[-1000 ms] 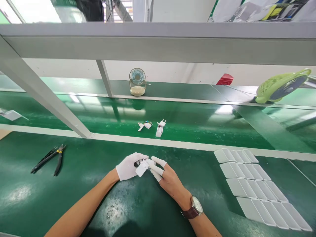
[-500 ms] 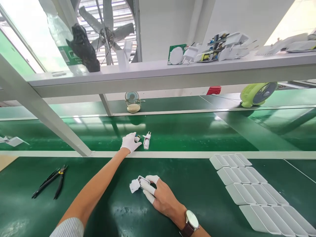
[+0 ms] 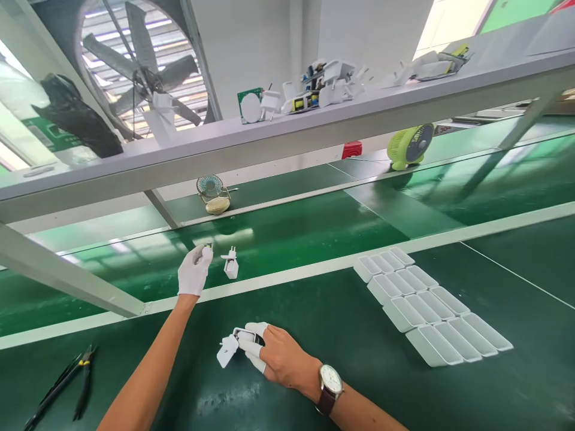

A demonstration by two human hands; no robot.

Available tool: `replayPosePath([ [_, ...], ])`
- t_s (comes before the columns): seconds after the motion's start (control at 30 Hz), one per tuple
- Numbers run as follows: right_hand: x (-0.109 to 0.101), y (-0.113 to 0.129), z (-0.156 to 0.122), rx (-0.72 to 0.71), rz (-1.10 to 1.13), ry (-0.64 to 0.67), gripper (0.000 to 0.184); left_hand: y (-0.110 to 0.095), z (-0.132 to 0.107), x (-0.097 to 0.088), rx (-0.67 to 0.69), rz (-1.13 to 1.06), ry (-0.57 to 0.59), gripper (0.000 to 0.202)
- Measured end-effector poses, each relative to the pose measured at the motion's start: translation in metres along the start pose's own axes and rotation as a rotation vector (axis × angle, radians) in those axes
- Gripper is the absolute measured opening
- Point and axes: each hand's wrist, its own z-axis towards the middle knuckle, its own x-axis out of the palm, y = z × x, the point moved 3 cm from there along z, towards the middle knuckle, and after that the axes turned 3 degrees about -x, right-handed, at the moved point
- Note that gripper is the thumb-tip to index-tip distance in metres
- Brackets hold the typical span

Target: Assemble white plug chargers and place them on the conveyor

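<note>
In a white glove, my left hand is raised over the far green strip. Its fingers pinch a small white part with electronic bits, mostly hidden by the glove. Just right of it stands a white plug charger, its two prongs pointing away. White finger covers are on several fingers of my right hand, which grips an open white charger housing over the near table. A square white end piece hangs tilted from the housing's left end.
Black-handled pliers lie at the near left. Rows of white plastic casings lie on the right. A shelf crosses above, holding charger parts. Its slanted post stands left of my left hand. Two small fans stand farther back.
The view has turned and tilted to the right. My left hand has lifted, fingers now upward, with the small part between them. My right hand keeps hold of the housing.
</note>
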Motion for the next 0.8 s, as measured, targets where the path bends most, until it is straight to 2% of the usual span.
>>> replayPosePath([
  [0.07, 0.003, 0.000, 0.000, -0.004, -0.018, 0.025, 0.035, -0.024, -0.026, 0.017, 0.162, 0.059, 0.215, 0.053],
  [0.17, 0.005, 0.000, -0.001, -0.012, -0.055, 0.031, 0.031, -0.055, -0.072, 0.060, 0.444, 0.236, 0.576, 0.045],
  [0.23, 0.006, 0.001, -0.002, -0.023, -0.077, 0.029, 0.029, -0.067, -0.099, 0.094, 0.638, 0.382, 0.796, 0.043],
  [0.3, 0.006, 0.001, -0.003, -0.034, -0.105, 0.026, 0.024, -0.074, -0.117, 0.125, 0.775, 0.482, 0.963, 0.038],
  [0.37, 0.004, 0.001, -0.004, -0.033, -0.147, 0.013, 0.020, -0.076, -0.125, 0.150, 0.811, 0.506, 1.086, 0.037],
  [0.4, 0.002, 0.001, -0.004, -0.030, -0.168, 0.004, 0.020, -0.076, -0.126, 0.159, 0.781, 0.486, 1.124, 0.042],
  [0.47, -0.002, 0.001, -0.003, -0.029, -0.195, -0.017, 0.021, -0.079, -0.123, 0.170, 0.665, 0.399, 1.127, 0.060],
  [0.53, -0.006, 0.000, -0.003, -0.035, -0.195, -0.039, 0.025, -0.083, -0.113, 0.168, 0.540, 0.285, 1.057, 0.070],
  [0.6, -0.009, -0.003, -0.003, -0.028, -0.180, -0.062, 0.031, -0.086, -0.102, 0.154, 0.446, 0.185, 0.990, 0.063],
  [0.7, -0.011, -0.010, -0.004, 0.006, -0.147, -0.088, 0.036, -0.086, -0.084, 0.113, 0.356, 0.026, 0.916, 0.050],
  [0.8, -0.012, -0.015, -0.005, 0.044, -0.097, -0.120, 0.038, -0.069, -0.074, 0.062, 0.311, -0.092, 0.777, 0.047],
])
